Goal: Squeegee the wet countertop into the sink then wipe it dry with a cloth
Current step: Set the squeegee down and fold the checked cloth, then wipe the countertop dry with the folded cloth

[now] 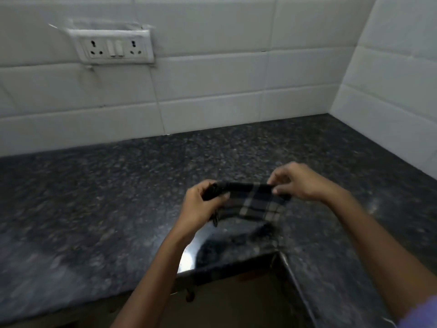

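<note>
A dark checked cloth (254,202) with pale stripes hangs stretched between both hands, a little above the dark speckled granite countertop (106,197). My left hand (201,204) grips its left end, bunched in the fist. Pinching the right top corner with thumb and fingers is my right hand (296,182). The lower part of the cloth droops toward the counter. No squeegee and no sink are in view. A bright glare patch (189,259) shines on the counter near its front edge.
White tiled walls (212,91) close the counter at the back and on the right, forming a corner. A white double socket with switches (113,47) sits on the back wall at upper left. The counter's front edge makes an inner corner (279,253) below my hands.
</note>
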